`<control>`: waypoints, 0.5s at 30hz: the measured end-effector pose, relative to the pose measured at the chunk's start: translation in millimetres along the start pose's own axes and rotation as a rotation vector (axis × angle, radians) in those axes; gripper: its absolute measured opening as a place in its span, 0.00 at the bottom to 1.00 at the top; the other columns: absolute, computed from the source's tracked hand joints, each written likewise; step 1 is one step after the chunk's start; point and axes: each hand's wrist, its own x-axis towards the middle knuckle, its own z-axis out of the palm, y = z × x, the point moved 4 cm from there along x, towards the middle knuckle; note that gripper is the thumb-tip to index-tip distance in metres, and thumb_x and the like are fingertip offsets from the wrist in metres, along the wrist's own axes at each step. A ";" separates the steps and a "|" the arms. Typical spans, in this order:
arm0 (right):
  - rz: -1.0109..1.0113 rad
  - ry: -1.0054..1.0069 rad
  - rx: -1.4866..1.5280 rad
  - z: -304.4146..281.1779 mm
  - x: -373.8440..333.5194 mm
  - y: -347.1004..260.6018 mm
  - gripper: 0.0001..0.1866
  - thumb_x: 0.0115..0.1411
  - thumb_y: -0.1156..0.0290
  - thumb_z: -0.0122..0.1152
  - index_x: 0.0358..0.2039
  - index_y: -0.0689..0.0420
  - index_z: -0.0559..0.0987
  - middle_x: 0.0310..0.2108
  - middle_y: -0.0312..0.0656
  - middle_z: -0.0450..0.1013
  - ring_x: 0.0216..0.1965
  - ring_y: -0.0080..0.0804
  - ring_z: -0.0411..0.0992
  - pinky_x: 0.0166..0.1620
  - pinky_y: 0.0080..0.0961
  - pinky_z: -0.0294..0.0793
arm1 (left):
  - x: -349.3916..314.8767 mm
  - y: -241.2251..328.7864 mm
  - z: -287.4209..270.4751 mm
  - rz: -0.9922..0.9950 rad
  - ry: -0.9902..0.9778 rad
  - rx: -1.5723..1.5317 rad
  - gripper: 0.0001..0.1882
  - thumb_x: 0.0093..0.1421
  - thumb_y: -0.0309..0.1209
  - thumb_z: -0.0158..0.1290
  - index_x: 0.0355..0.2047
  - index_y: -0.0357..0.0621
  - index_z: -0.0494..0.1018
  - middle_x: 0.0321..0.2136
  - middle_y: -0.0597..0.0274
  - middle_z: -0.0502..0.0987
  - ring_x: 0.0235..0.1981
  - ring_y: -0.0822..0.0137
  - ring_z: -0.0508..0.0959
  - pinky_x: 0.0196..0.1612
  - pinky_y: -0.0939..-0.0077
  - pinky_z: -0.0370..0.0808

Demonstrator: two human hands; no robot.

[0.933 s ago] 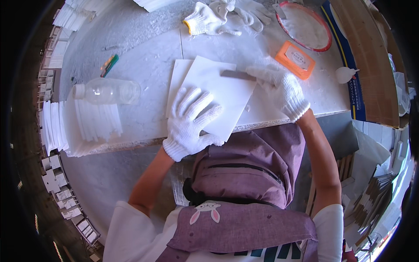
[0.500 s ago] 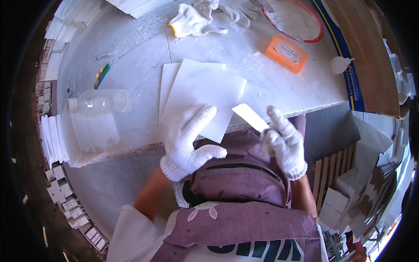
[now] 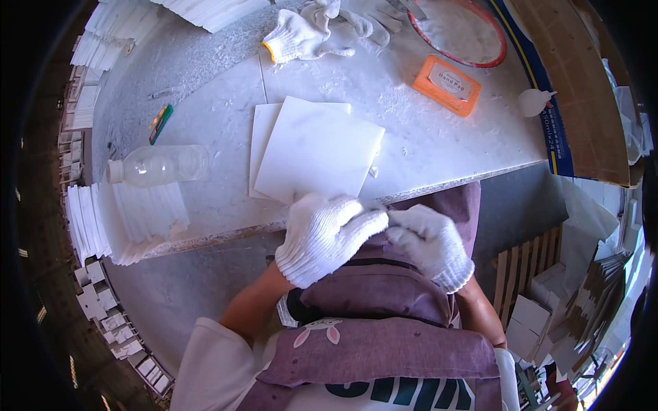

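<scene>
Both my hands wear white knitted gloves and meet at the near table edge, over my lap. My left hand (image 3: 325, 236) is closed, thumb and forefinger drawn together toward the right hand, close to the near corner of a white square tile (image 3: 322, 147). My right hand (image 3: 435, 246) is curled shut with its fingertips against the left's. A thin grey sliver of a flat strip (image 3: 374, 205) shows between the fingertips, mostly hidden. Under the top tile lies a second white tile (image 3: 259, 147), slightly turned and offset to the left.
Left on the dusty table (image 3: 226, 82) lie a clear plastic bottle (image 3: 164, 164), a green cutter (image 3: 161, 125) and stacked white tiles (image 3: 86, 222). Farther off are spare gloves (image 3: 301, 34), an orange hand pad (image 3: 447, 84), a red-rimmed dish (image 3: 506, 51), a white squeeze bottle (image 3: 532, 103) and a cardboard box (image 3: 589, 82).
My left hand has moved right and closed its fingers. The right hand has come left to meet it, and the flat white strip it held out has become mostly hidden.
</scene>
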 end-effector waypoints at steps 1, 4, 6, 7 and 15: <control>-0.037 0.088 0.052 -7.5 -0.6 3.4 0.13 0.60 0.77 0.61 0.46 0.63 0.81 0.29 0.40 0.74 0.29 0.25 0.72 0.34 0.22 0.74 | 2.8 -1.3 -2.3 0.017 0.010 0.061 0.09 0.55 0.31 0.64 0.32 0.38 0.81 0.24 0.55 0.80 0.25 0.61 0.80 0.28 0.70 0.74; -0.013 0.205 0.067 -28.2 -4.2 7.1 0.11 0.62 0.78 0.59 0.44 0.66 0.81 0.31 0.40 0.73 0.28 0.22 0.72 0.33 0.20 0.74 | 12.9 -10.0 -3.2 0.143 0.093 0.307 0.20 0.55 0.39 0.64 0.44 0.43 0.78 0.42 0.51 0.78 0.45 0.54 0.78 0.45 0.62 0.75; 0.009 0.226 0.076 -34.6 -6.0 3.4 0.09 0.65 0.77 0.56 0.44 0.65 0.79 0.32 0.39 0.74 0.28 0.20 0.72 0.32 0.20 0.74 | 31.5 -23.3 3.4 0.187 0.247 0.601 0.24 0.54 0.47 0.63 0.46 0.46 0.78 0.50 0.53 0.75 0.56 0.53 0.71 0.60 0.53 0.65; 0.085 0.224 0.097 -36.0 -6.5 3.1 0.09 0.65 0.77 0.55 0.44 0.65 0.78 0.32 0.39 0.75 0.27 0.20 0.72 0.31 0.20 0.74 | 30.5 -26.0 13.0 0.211 0.211 0.616 0.24 0.56 0.48 0.60 0.48 0.47 0.77 0.51 0.54 0.74 0.58 0.52 0.69 0.62 0.51 0.61; 0.141 0.387 0.144 -51.5 -1.3 5.0 0.14 0.68 0.77 0.47 0.52 0.63 0.73 0.31 0.39 0.76 0.21 0.15 0.69 0.27 0.15 0.71 | 34.8 -25.1 12.6 0.387 0.174 0.344 0.19 0.56 0.41 0.61 0.46 0.50 0.78 0.48 0.60 0.76 0.57 0.57 0.71 0.65 0.51 0.60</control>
